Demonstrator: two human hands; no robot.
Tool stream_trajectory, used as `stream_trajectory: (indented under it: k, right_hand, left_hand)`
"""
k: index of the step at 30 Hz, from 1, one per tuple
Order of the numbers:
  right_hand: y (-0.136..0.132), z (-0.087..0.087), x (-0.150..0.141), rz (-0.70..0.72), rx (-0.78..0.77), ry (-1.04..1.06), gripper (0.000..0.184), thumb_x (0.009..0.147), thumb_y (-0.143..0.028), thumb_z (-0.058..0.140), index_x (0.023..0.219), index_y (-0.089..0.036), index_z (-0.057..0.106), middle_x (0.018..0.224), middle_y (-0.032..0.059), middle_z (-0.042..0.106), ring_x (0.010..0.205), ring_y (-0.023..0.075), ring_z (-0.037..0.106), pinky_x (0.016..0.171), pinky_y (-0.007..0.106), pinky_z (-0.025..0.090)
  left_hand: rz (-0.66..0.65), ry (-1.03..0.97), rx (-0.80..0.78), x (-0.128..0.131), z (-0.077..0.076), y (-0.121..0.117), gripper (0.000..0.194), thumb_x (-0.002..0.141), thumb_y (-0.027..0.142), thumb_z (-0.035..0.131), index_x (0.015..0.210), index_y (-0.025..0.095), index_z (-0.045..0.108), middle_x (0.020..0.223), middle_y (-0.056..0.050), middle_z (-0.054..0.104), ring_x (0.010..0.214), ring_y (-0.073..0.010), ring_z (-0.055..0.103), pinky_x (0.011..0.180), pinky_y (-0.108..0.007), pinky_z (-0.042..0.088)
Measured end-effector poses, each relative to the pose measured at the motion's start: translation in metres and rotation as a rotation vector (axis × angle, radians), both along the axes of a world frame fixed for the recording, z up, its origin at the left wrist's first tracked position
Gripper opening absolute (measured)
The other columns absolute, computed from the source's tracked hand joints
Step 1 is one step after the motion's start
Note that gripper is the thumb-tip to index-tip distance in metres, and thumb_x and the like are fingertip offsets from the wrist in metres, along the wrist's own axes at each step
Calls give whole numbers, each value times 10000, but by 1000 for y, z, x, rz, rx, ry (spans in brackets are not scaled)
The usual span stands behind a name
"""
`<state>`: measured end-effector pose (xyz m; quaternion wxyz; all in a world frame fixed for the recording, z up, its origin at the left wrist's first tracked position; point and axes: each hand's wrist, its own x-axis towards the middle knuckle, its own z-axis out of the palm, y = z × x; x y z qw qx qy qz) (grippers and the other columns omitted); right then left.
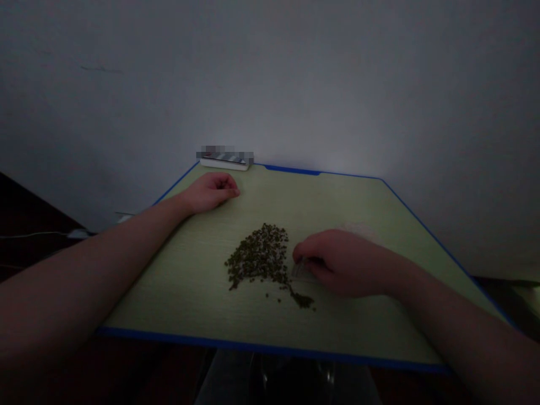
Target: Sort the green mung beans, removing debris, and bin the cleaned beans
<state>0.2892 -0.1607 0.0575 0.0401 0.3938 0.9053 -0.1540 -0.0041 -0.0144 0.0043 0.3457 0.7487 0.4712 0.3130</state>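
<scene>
A loose heap of small green and dark reddish-brown beans or grains, with pale bits among them, lies spread on the yellowish tabletop. My left hand rests on the table beyond the heap to the left, its fingers curled in and nothing visible in them. Beside the heap's right edge, my right hand is closed in a pinch on a small, thin, greyish see-through thing, too dim to name. A smaller clump of green grains lies just nearer to me, joined to the heap by a thin trail.
Behind my right hand is a faint whitish patch of pale grains, partly hidden. A white-edged box or book with a blurred top stands at the far left corner. The table has a blue rim, and a grey wall rises behind it.
</scene>
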Motion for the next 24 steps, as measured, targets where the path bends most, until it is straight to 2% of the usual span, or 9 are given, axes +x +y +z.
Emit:
stream_trajectory:
  k: [5, 11, 24]
  right_hand:
    - [-1, 0, 0, 42, -7, 1, 193, 818, -121, 510, 850, -198, 684, 805, 42, 708, 728, 168, 607, 639, 265, 359]
    - [-2, -2, -2, 16, 10, -3, 191, 833, -140, 506, 861, -199, 685, 800, 41, 705, 704, 164, 596, 613, 265, 340]
    - [-5, 1, -4, 71, -79, -10, 194, 815, -132, 517, 862, -197, 693, 785, 38, 699, 693, 162, 589, 608, 262, 344]
  left_hand:
    - [-2, 7, 8, 0, 1, -1, 156, 721, 302, 659, 732, 162, 593, 530, 53, 463, 469, -79, 400, 454, -213, 303]
    - [2, 9, 15, 2, 3, -3, 141, 714, 287, 655, 719, 161, 591, 530, 56, 463, 476, -75, 400, 461, -211, 308]
    - [29, 29, -8, 2, 4, -4, 154, 728, 308, 658, 736, 169, 591, 537, 51, 467, 490, -89, 413, 475, -220, 316]
